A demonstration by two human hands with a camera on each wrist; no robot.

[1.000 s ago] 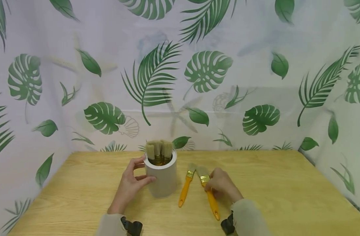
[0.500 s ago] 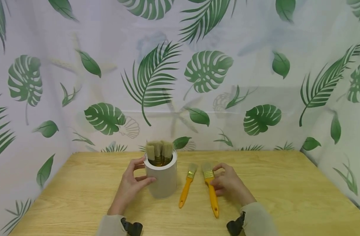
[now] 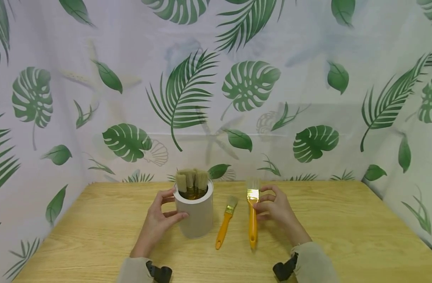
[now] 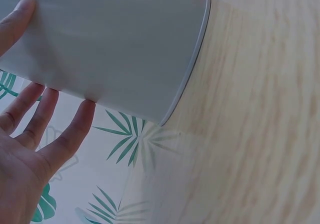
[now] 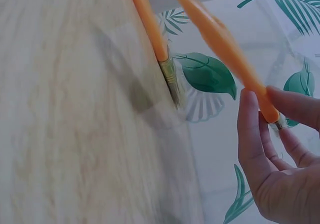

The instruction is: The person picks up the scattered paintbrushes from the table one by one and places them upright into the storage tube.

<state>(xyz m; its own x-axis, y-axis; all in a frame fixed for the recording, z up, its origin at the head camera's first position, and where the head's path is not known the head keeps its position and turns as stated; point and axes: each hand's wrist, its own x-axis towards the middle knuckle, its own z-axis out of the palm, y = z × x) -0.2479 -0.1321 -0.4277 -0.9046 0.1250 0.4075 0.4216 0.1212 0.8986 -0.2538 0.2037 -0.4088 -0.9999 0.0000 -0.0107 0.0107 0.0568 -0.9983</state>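
Observation:
A white cylindrical container (image 3: 196,218) stands upright on the table, with several paintbrushes (image 3: 191,182) inside, bristles up. My left hand (image 3: 159,222) grips its left side, the thumb across the front and the fingertips along the far side; the left wrist view shows the thumb (image 4: 17,19) on the grey-looking wall. My right hand (image 3: 277,210) pinches a paintbrush (image 3: 253,224) near the ferrule, bristles pointing away. In the right wrist view its orange handle (image 5: 220,39) is raised off the wood. A second orange-handled paintbrush (image 3: 224,230) lies between the container and my right hand.
The wooden table (image 3: 361,236) reaches back to a white cloth backdrop (image 3: 308,118) printed with green leaves, which also closes off both sides. A dark wrist camera (image 3: 285,270) sits at the right sleeve.
My right hand has taken its paintbrush up off the table, shifted slightly right and away, and turned it nearly straight. The left hand, container and lying paintbrush have stayed put.

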